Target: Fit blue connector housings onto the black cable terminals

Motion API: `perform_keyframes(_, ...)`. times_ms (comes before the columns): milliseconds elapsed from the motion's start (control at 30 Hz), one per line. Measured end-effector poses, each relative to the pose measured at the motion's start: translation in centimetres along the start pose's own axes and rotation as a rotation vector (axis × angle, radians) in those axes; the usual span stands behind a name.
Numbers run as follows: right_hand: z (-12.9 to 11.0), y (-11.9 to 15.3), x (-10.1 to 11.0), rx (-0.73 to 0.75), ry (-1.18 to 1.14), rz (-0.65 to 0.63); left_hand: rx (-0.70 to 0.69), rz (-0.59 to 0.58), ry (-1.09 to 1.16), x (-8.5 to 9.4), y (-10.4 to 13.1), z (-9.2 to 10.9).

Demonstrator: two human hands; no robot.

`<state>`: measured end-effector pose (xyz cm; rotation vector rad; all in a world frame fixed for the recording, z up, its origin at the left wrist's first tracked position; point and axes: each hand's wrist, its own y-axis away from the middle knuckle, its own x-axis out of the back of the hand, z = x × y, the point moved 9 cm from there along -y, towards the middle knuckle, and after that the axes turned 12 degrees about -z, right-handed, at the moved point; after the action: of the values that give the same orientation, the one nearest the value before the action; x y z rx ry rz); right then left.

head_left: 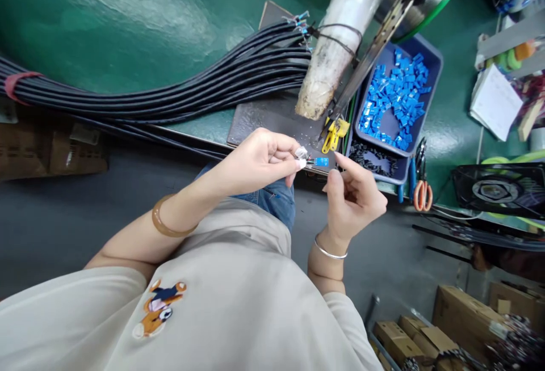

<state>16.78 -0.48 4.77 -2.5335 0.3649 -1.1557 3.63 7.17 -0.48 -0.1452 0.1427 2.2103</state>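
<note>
My left hand (276, 158) pinches the end of a black cable between thumb and fingers, just over the bench's front edge. Thin wires come out of that pinch and run into a small blue connector (321, 161). A whitish wrap (301, 152) covers a fingertip of this hand. To the right of the connector, my right hand (353, 192) has its thumb and index finger apart, with nothing seen between them; its other fingers are curled. Beyond the hands, a yellow-handled tool (335, 134) lies on the dark board (259, 118).
A bundle of black cables (191, 90) crosses the green bench (128, 19). A wrapped pole (332, 53) stands behind the hands. At right are a bin (435, 70) of blue connectors, a lower bin of black parts (372, 162), orange-handled scissors (423, 195) and a fan (496, 189).
</note>
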Motion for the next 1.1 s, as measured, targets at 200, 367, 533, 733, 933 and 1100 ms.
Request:
perform_keyframes(200,-1.6,-0.4,-1.4,0.156,0.181,-0.115,-0.021,0.013,-0.055,-0.1,-0.1,-0.3)
perform_keyframes(367,-1.4,-0.3,-1.7,0.178,0.196,-0.139,-0.003,0.017,0.017,0.2,-0.2,-0.4)
perform_keyframes(533,-1.1,-0.1,-1.7,0.181,0.166,-0.147,0.038,0.032,0.112,0.8,-0.1,-0.7)
perform_keyframes(733,-1.0,0.2,-1.7,0.173,0.142,-0.164,0.031,0.058,0.098,1.0,0.0,-0.8)
perform_keyframes(933,-0.9,-0.2,-0.5,0.115,0.187,-0.060,-0.016,0.058,-0.033,0.3,0.0,-0.5)
perform_keyframes(1100,-1.7,-0.6,-1.5,0.154,0.220,-0.118,-0.023,0.084,-0.170,0.1,0.3,-0.2)
